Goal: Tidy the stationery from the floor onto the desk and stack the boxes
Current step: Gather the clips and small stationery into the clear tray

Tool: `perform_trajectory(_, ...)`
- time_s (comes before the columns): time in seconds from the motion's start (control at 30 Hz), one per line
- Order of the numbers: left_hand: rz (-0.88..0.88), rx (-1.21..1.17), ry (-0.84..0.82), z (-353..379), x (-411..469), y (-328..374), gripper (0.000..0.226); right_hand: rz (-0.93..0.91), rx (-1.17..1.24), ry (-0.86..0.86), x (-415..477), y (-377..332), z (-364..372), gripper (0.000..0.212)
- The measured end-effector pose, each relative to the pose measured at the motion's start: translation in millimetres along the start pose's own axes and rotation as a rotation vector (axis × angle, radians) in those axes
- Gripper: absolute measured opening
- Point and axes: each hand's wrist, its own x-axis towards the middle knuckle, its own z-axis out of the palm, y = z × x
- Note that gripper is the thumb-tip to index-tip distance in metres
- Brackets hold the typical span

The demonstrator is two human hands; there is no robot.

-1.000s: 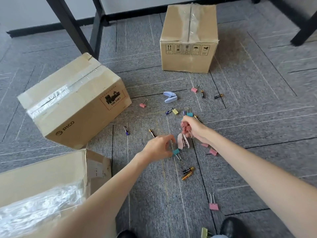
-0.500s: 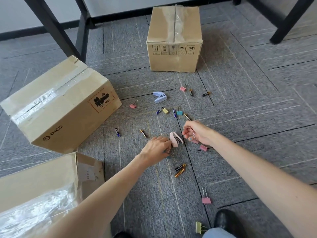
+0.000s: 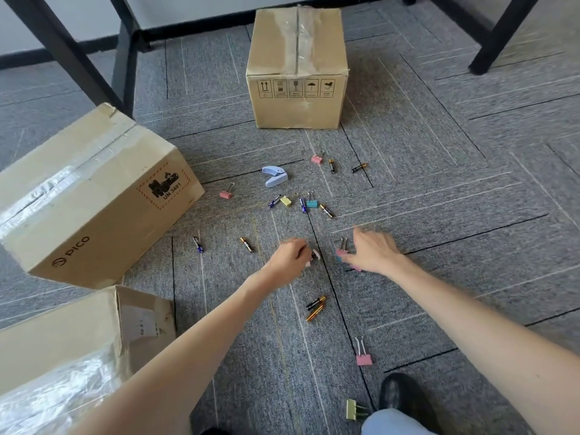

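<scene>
The left hand point(image 3: 290, 257) is curled shut, its grip closed on a pink stapler point(image 3: 314, 255) low over the carpet. Just beside it, the right hand point(image 3: 373, 251) pinches a pink binder clip point(image 3: 342, 250), fingers spread and blurred. Batteries point(image 3: 314, 307), more clips and a blue stapler point(image 3: 274, 176) lie scattered around. Three cardboard boxes point(image 3: 298, 67) sit apart, unstacked, on the floor.

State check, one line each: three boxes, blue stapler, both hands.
Far box: upright, taped shut.
PICO box: on floor, taped shut.
Near box: on floor, end flap open.
Blue stapler: lying on carpet, untouched.
Left hand: closed on small items.
Right hand: pinching binder clips.
</scene>
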Motion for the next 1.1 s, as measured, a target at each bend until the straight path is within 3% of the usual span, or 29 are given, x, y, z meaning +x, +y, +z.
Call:
perform_trajectory(0.07, -0.032, -0.105, 0.020, 5.1, 3.0, 10.6, 0.027, 0.013, -0.063, -0.022, -4.9, 4.5, 11.3, 0.090)
perform_trajectory(0.27, -0.072, -0.256, -0.024, 14.6, 14.7, 29.0, 0.022, -0.030, 0.002, 0.010, -21.3, 2.6, 15.8, 0.073)
perform_trajectory(0.43, 0.025, 0.042, 0.071, 27.6, 30.8, 40.9, 0.017, -0.024, 0.106, 0.027, -27.2, 7.6, 16.4, 0.065)
perform_trajectory(0.6, -0.048, 0.431, 0.074, 41.8, 43.0, 52.6, 0.050, -0.044, 0.260, 0.011, -33.2, 19.8, 19.8, 0.024)
perform_trajectory(0.73, 0.006, 0.652, 0.076, 49.0, 45.7, 60.9, 0.058, -0.132, 0.288, -0.086, -54.1, 18.7, 21.9, 0.024)
perform_trajectory(0.83, 0.034, 0.695, 0.055, 51.0, 47.8, 59.4, 0.056, -0.246, 0.227, -0.165, -65.9, 14.2, 25.2, 0.019)
perform_trajectory(1.0, 0.015, 0.562, 0.112, 47.5, 48.6, 52.8, 0.030, -0.417, 0.124, -0.279, -84.6, 6.0, 22.5, 0.018)
perform_trajectory(1.1, -0.013, 0.463, 0.090, 42.0, 47.4, 50.6, 0.029, -0.518, -0.050, -0.354, -101.9, 9.0, 25.2, 0.035)
